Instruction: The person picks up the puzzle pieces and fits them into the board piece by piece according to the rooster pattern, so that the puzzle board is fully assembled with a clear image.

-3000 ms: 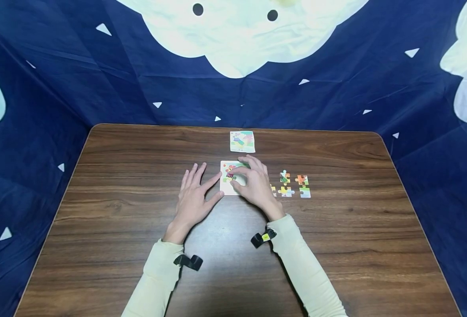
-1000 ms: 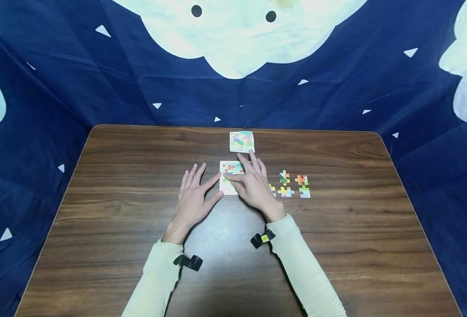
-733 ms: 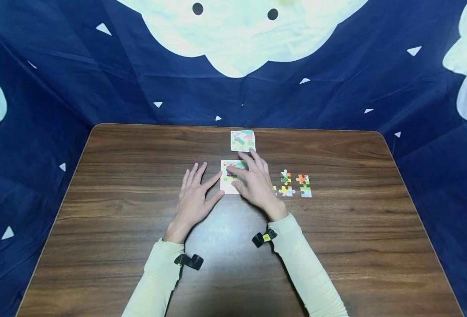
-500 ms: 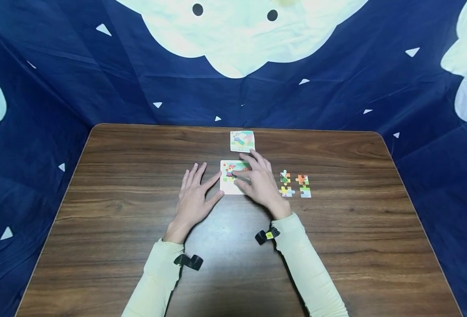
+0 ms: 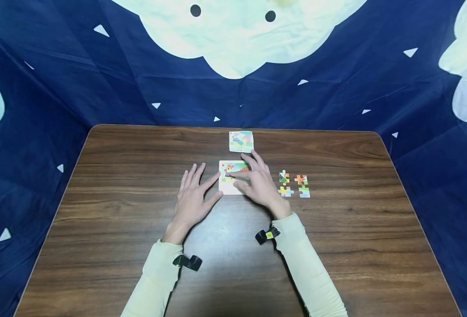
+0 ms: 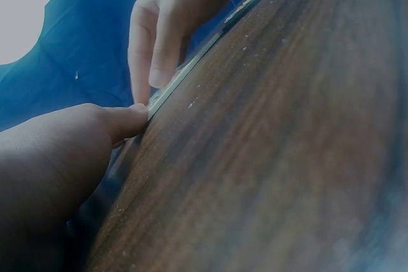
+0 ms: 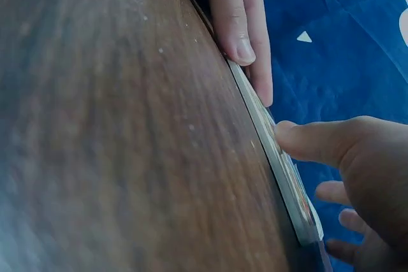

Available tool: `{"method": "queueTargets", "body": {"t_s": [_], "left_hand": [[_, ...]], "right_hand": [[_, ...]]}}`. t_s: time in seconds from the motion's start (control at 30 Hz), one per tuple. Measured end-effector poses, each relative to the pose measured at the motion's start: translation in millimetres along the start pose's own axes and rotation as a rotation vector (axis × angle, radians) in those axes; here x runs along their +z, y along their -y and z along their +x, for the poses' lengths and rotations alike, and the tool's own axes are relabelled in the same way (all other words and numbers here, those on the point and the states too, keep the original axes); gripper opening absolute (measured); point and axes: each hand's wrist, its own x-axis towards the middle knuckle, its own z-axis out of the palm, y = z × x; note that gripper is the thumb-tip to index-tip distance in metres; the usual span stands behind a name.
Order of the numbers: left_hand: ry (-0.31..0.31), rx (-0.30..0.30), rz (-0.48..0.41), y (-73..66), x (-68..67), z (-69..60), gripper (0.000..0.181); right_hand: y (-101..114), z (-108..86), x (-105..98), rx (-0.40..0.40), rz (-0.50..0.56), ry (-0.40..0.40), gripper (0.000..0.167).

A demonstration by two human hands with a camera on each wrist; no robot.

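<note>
A small white puzzle board (image 5: 226,189) lies at the table's middle, its upper part filled with a colourful picture and its lower left bare white. My left hand (image 5: 190,198) lies spread beside it, thumb and forefinger touching the left edge. Over the board's right side, my right hand (image 5: 260,184) reaches in with its forefinger extended onto the picture. Its thumb stays apart from that finger, nothing held between them. In the right wrist view the right thumb (image 7: 312,139) is at the edge of the board (image 7: 277,160). The right hand covers much of the picture.
Several loose jigsaw pieces lie right of the board, among them a green one (image 5: 284,178), an orange one (image 5: 302,179), a yellow one (image 5: 286,191) and a green-blue one (image 5: 304,192). Behind the board lies a picture card (image 5: 241,141). A blue curtain (image 5: 158,88) stands beyond the table.
My right hand has shifted slightly rightward, with its forefinger moving about on the picture; it now covers a loose yellow piece seen earlier. My left hand has stayed in place.
</note>
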Motion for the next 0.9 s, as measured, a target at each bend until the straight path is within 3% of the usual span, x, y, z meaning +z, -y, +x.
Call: {"method": "queueTargets", "body": {"t_s": [0.1,0.23,0.33,0.57,0.9], "left_hand": [[0.002,0.0,0.0,-0.1,-0.4,1.1,0.063],[-0.001,0.004,-0.005,-0.4,-1.5,2.4,0.063],[-0.005,0.006,-0.008,0.3,-2.3,2.9,0.063],[0.002,0.003,-0.002,0.6,-2.2,2.5,0.064],[0.0,0.0,-0.004,-0.4,-3.1,1.1,0.064]], "right_hand": [[-13,0.9,0,-0.04,0.023,-0.056,0.03],[-17,-0.5,-18,-0.035,0.042,-0.126,0.022],[-11,-3.8,-41,0.014,0.053,-0.142,0.017],[-24,-18.7,-78,0.138,0.03,-0.169,0.017],[-51,-42.0,-108,0.25,0.038,-0.159,0.022]]}}
